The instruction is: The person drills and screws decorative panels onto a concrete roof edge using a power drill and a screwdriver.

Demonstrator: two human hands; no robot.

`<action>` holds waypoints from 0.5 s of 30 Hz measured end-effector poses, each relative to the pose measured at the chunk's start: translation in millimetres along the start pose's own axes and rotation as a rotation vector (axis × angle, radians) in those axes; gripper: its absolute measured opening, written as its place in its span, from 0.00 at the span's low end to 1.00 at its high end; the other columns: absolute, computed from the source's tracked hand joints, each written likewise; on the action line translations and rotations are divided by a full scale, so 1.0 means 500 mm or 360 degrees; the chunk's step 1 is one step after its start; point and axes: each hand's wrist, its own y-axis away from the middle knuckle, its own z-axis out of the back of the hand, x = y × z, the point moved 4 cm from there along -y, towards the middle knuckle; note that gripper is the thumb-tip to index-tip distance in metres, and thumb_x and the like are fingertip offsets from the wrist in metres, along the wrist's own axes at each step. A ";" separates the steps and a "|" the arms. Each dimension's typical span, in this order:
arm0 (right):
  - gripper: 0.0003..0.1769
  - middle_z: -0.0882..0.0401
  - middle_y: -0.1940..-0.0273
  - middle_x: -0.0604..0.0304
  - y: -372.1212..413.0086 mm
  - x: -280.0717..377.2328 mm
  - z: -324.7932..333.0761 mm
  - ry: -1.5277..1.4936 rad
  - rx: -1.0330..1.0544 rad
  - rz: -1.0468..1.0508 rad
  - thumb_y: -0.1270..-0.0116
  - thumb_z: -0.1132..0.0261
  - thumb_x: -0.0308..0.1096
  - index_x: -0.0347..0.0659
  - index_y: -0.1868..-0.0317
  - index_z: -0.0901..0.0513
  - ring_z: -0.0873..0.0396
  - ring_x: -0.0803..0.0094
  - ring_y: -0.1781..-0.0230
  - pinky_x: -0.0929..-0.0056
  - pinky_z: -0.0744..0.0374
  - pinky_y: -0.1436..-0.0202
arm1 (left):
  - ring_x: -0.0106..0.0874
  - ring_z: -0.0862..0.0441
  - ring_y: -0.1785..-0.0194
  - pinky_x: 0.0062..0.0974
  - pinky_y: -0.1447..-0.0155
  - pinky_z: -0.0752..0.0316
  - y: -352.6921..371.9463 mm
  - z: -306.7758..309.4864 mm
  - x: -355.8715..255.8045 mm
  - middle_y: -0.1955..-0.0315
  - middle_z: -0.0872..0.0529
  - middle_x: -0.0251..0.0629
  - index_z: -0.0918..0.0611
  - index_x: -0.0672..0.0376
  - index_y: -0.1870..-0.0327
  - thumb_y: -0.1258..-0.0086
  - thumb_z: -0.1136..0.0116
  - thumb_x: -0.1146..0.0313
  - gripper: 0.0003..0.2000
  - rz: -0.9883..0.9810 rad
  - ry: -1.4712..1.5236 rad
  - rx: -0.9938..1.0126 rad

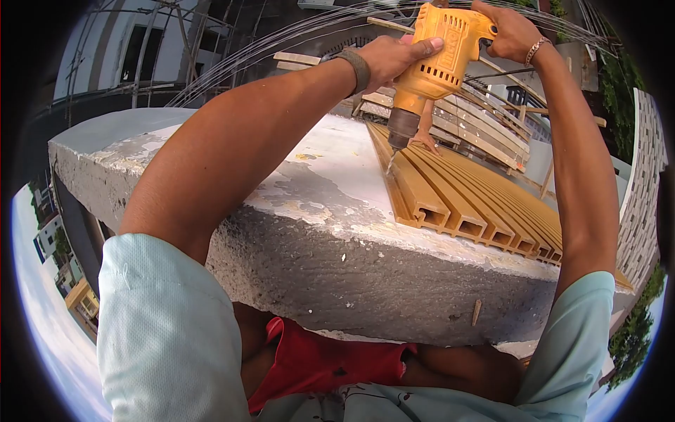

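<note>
Both my hands hold a yellow electric drill [432, 67] pointed down. My left hand [394, 56] wraps the drill's body, a dark band on its wrist. My right hand [510, 32] grips the handle at the top, a bracelet on its wrist. The drill bit [390, 162] touches the left edge of an orange-brown ribbed hollow panel [478, 197] lying flat on a concrete ledge [316, 211]. Another person's hand [424, 141] rests on the panel just behind the drill.
The ledge's rough grey front face drops away below me, with buildings and ground far beneath at the left. Stacked wooden planks [478, 119] and thin metal rods lie beyond the panel. A perforated wall [643, 190] runs along the right.
</note>
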 end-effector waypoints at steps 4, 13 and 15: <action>0.23 0.21 0.70 0.55 -0.003 -0.003 -0.005 0.0016 0.0007 0.0010 0.66 0.28 0.35 0.47 0.65 0.25 0.22 0.54 0.68 0.61 0.24 0.65 | 0.37 0.23 0.40 0.47 0.33 0.36 -0.004 0.001 0.005 0.46 0.21 0.44 0.29 0.59 0.40 0.37 0.44 0.38 0.35 -0.0028 0.0026 0.0045; 0.22 0.20 0.69 0.54 0.005 0.000 -0.002 -0.0012 -0.0049 0.0025 0.65 0.28 0.34 0.47 0.65 0.24 0.21 0.55 0.67 0.61 0.24 0.64 | 0.41 0.29 0.36 0.52 0.32 0.40 0.014 -0.006 -0.005 0.43 0.23 0.47 0.30 0.63 0.39 0.39 0.45 0.34 0.39 -0.0001 -0.0020 -0.0040; 0.22 0.20 0.69 0.54 0.004 -0.004 -0.005 -0.0029 -0.0030 0.0020 0.65 0.28 0.34 0.47 0.64 0.24 0.21 0.55 0.67 0.61 0.24 0.64 | 0.42 0.29 0.36 0.53 0.32 0.40 0.013 -0.006 -0.002 0.43 0.24 0.48 0.29 0.63 0.39 0.40 0.45 0.34 0.40 -0.0010 -0.0036 -0.0073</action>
